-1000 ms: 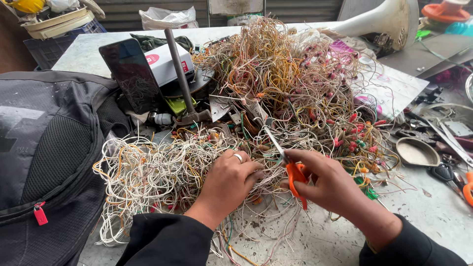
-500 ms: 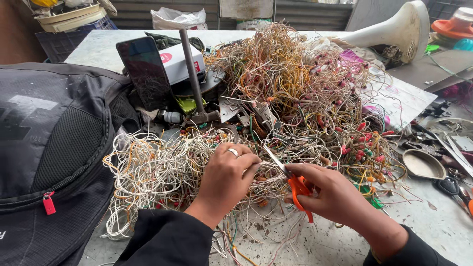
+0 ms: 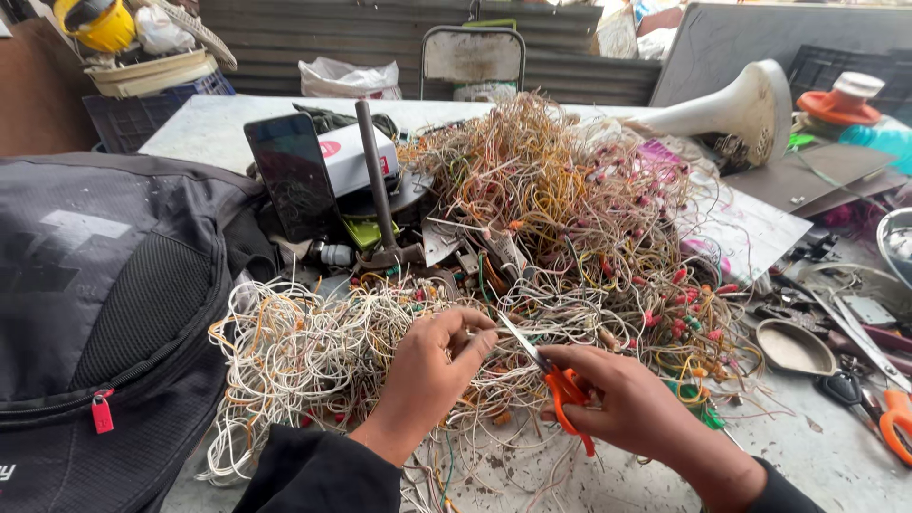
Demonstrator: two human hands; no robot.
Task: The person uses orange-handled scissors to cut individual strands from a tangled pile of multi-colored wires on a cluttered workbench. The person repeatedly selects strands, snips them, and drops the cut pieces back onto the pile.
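Observation:
A big tangle of thin wires (image 3: 532, 237), white, orange and yellow with small red and green parts, covers the middle of the worktable (image 3: 836, 456). My left hand (image 3: 427, 375) pinches a few strands at the near edge of the tangle. My right hand (image 3: 632, 408) grips orange-handled scissors (image 3: 556, 380), their blades pointing up and left toward the pinched strands, close to my left fingertips.
A black backpack (image 3: 95, 323) fills the left side. A dark phone (image 3: 293, 176) leans upright by a white box (image 3: 356, 157) and a metal rod (image 3: 375, 180). At right lie a metal dish (image 3: 793, 347), other tools and orange-handled pliers (image 3: 893, 423); a white horn-shaped piece (image 3: 731, 109) lies behind.
Both hands have stayed on the near edge of the wire pile; the scissors remain in my right hand, their blades still angled at the strands. The view has tipped upward slightly.

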